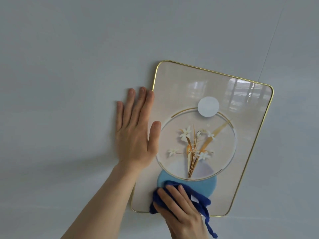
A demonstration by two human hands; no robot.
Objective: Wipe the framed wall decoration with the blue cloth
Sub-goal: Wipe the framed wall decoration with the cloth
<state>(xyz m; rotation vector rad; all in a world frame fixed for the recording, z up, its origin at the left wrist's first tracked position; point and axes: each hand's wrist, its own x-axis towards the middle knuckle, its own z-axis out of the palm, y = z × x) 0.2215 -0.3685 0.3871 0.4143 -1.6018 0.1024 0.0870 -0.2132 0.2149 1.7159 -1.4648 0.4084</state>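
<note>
The framed wall decoration [245,107] hangs on the wall, a glossy beige panel with a thin gold rim, a ring, white flowers and a blue disc low down. My right hand [181,211] presses the dark blue cloth [198,195] flat against the lower part of the panel, over the edge of the blue disc. A strip of cloth trails down to the right of that hand. My left hand [136,133] lies flat and spread on the wall along the frame's left edge, thumb resting on the panel.
The pale grey wall [69,66] fills the whole view. A thin seam [271,49] runs diagonally at the upper right. Window reflections show on the panel's upper right corner.
</note>
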